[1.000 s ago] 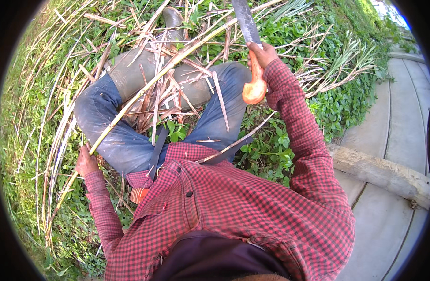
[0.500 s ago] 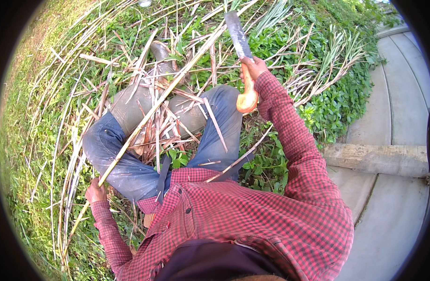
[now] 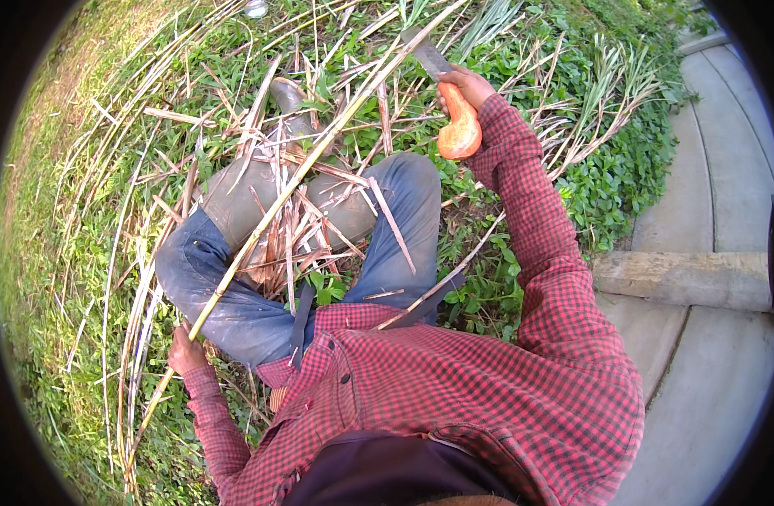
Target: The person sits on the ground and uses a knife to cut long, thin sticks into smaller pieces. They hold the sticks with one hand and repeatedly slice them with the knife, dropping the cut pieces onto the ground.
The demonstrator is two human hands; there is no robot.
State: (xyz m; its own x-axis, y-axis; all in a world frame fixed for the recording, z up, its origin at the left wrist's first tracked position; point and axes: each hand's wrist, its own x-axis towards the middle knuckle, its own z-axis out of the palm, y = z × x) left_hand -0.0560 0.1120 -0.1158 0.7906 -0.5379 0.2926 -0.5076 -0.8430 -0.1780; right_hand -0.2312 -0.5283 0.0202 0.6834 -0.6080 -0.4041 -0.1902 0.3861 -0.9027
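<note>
The person wears a red-and-black checked shirt (image 3: 454,396) with long sleeves and dark buttons, faded blue jeans (image 3: 235,312), and muddy grey-green rubber boots (image 3: 260,190).

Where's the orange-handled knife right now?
In the head view, the knife is upper middle, gripped by the right hand, its blade against the long cane stalk above the knees.

Dull metal blade (image 3: 426,56), smooth orange handle (image 3: 459,131), dry fibrous stalk (image 3: 294,181).
</note>
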